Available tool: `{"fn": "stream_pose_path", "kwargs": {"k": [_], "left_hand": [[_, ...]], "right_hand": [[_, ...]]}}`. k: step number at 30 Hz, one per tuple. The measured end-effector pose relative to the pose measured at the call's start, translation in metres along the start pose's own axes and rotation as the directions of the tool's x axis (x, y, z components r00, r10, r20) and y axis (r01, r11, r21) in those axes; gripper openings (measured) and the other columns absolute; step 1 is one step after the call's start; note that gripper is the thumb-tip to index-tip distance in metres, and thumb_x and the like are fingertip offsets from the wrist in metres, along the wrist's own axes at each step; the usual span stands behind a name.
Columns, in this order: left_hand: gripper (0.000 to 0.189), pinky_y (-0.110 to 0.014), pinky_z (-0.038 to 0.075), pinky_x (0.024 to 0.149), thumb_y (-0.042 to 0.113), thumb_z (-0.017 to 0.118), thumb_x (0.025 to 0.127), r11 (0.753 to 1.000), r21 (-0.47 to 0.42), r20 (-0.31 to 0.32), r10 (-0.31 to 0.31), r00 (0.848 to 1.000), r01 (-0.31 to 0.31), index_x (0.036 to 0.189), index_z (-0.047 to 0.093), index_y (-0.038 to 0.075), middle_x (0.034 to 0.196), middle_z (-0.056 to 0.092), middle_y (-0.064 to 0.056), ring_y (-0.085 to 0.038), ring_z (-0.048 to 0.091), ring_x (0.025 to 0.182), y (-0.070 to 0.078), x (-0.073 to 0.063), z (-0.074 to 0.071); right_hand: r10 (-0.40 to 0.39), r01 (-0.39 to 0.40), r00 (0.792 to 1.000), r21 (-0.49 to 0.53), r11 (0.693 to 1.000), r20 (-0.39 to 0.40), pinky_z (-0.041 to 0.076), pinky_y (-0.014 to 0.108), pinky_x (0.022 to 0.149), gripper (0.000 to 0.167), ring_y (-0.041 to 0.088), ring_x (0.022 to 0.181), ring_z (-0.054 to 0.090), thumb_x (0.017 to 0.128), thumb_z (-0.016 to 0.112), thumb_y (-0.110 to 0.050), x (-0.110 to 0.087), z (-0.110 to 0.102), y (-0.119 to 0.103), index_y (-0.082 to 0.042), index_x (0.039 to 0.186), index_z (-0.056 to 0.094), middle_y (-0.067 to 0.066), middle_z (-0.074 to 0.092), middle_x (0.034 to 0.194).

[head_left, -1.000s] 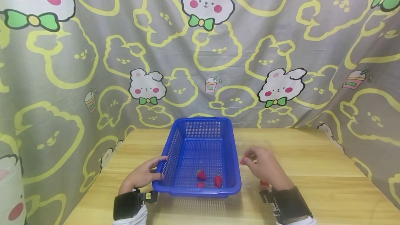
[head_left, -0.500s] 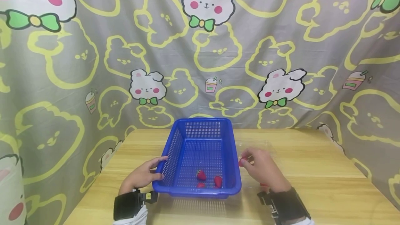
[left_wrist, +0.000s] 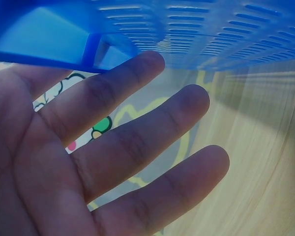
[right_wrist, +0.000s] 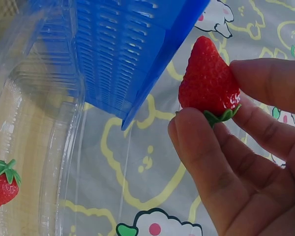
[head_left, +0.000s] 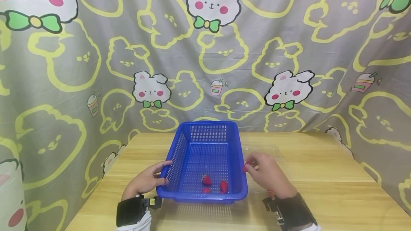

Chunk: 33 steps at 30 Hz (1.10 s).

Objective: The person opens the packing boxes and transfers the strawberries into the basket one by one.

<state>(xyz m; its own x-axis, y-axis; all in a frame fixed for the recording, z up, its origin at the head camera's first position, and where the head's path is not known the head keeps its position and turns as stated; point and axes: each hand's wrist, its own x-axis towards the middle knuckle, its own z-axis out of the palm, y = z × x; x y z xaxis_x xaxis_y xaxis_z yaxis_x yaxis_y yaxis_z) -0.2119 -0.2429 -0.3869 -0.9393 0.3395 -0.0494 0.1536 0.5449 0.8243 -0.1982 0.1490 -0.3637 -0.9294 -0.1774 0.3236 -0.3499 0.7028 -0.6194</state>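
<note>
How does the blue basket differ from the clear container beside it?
The blue basket is deeply coloured with slotted walls, while the clear container is see-through. The blue basket shows three strawberries inside; the clear container shows at least one strawberry. Both hold red fruit.

Strawberry [right_wrist: 206,81] glossy, dimpled; basket [head_left: 202,196] plastic; table [head_left: 324,167] wood-grained; curtain [head_left: 179,54] cloth.

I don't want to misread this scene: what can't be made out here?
Head view: nearest strawberry in the blue basket, partly hidden by its near rim.
Head view: pinched strawberry, partly covered by the right hand.
Right wrist view: clear container and strawberry inside, cut off by the left edge.
Left wrist view: left hand, cut off by the left edge.
</note>
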Motion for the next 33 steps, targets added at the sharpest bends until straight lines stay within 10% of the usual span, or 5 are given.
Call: {"fn": "stream_pose_path", "kwargs": {"k": [33], "left_hand": [[0.065,-0.061,0.047,0.09,0.003,0.067,0.083,1.0,-0.008,0.001,0.004,1.0,-0.004,0.143,0.042,-0.001,0.141,0.04,-0.035,-0.056,0.044,0.122,-0.002,0.001,0.0]], "right_hand": [[-0.1,0.1,0.995,0.008,0.995,0.007,0.053,0.024,0.063,0.013,0.011,0.074,0.063,0.082,0.07,-0.001,-0.002,0.014,-0.01,-0.012,0.082,0.062,-0.007,0.063,0.077]]}}
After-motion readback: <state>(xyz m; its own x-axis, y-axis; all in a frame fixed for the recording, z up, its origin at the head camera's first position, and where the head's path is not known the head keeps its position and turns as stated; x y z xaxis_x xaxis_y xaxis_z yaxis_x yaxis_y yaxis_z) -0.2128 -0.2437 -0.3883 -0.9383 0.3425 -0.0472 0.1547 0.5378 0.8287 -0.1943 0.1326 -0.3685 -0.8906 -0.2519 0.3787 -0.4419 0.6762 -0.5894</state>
